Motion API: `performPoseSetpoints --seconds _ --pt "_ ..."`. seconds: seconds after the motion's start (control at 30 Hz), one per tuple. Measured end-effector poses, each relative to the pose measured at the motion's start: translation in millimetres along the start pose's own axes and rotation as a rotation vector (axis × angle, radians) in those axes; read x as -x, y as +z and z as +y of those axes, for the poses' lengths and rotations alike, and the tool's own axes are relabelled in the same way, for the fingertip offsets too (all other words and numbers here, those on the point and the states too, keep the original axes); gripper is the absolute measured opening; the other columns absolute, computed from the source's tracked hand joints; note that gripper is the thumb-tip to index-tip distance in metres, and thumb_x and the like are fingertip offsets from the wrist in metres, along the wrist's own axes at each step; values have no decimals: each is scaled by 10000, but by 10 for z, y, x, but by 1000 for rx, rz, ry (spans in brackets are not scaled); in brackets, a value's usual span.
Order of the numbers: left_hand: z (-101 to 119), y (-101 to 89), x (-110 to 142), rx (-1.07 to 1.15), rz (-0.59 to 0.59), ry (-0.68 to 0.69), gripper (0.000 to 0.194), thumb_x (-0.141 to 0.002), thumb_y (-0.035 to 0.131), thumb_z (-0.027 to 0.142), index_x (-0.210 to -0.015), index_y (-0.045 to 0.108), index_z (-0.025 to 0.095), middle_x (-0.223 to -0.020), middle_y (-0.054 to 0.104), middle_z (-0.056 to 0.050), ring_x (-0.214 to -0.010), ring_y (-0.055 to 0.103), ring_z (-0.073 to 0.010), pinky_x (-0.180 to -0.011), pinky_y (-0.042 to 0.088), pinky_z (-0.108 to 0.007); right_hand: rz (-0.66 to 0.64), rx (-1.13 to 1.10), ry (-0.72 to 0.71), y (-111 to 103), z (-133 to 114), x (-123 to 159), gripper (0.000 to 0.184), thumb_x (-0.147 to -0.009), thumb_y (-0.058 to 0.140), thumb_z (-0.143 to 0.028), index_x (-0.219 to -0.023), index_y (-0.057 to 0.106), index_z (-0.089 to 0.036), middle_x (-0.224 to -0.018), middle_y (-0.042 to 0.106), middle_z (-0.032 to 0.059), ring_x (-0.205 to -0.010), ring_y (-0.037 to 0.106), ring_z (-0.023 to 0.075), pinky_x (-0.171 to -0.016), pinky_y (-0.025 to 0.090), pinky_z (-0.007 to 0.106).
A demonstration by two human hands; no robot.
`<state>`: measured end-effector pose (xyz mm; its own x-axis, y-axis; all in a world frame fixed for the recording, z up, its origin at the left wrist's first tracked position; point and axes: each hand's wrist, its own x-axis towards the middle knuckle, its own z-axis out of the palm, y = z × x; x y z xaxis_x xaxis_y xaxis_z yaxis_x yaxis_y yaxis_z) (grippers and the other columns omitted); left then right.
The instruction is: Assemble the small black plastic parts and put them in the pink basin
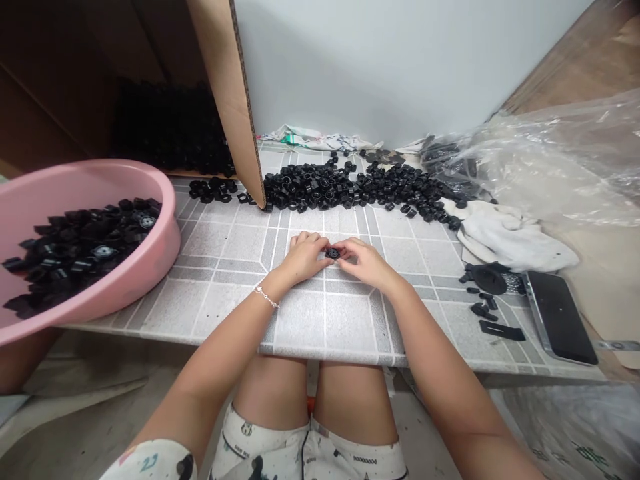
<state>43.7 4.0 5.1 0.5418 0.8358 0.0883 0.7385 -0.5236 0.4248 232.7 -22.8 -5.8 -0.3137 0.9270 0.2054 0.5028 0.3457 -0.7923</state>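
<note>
A small black plastic part [333, 253], round and with a hole in its middle, is held between the left hand [301, 257] and the right hand [364, 262], close above the tiled surface [225, 240]. Farther ahead on this surface, many similar black pieces [350, 189] lie together in a long, loose pile.

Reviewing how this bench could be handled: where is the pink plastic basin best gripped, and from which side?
Probably at the rounded rim of the pink plastic basin, with the left hand coming from the right, over the tiled table top. That stretch of rim is nearest the hand, stands above the tiles, and has no black parts lying on it.
</note>
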Motion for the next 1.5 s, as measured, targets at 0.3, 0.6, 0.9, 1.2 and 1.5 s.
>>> performPoseSetpoints --seconds 0.3,0.6,0.9,1.2,1.5 --pt "16 -20 3 -3 -14 -8 219 -834 606 364 -1000 586 223 -1083 595 -48 -1111 441 -271 -943 311 -412 -8 -80 61 -44 -31 16 334 -763 522 -129 -1077 607 -204 -1026 649 66 -924 641 185 -884 531 387" --pt "-3 -7 4 24 -1 1 239 -827 612 362 -1007 597 205 -1068 593 -55 -1102 436 -277 -929 308 -413 -15 -67 65 -59 -46 17 357 -765 529 -143 -1103 615 -214 -1046 650 62 -943 636 184 -894 526 383" --pt "-15 0 -1 31 10 14 238 -826 607 368 -1000 601 206 -1051 597 -55 -1092 434 -276 -929 306 -409 -21 -110 76 -70 -33 13 304 -758 542 -168 -1042 638 -216 -1019 670 56 -947 638 198 -891 514 398" --pt "-10 -2 6 16 15 26 214 -824 608 352 -980 615 206 -1031 595 -59 -1074 440 -283 -947 312 -430 26 -47 88 -59 -51 8 86 -808 547 -261 -845 599 -204 -867 651 27 -825 627 182 -788 528 356" --pt "7 -35 -21 426 139 129 209 -876 544 308 -1037 582 181 -1036 604 -67 -979 567 -193 -886 441 -354 125 -431 114 15 -34 -34 238 -783 655 -335 -992 627 -225 -978 695 45 -931 663 203 -908 526 418"
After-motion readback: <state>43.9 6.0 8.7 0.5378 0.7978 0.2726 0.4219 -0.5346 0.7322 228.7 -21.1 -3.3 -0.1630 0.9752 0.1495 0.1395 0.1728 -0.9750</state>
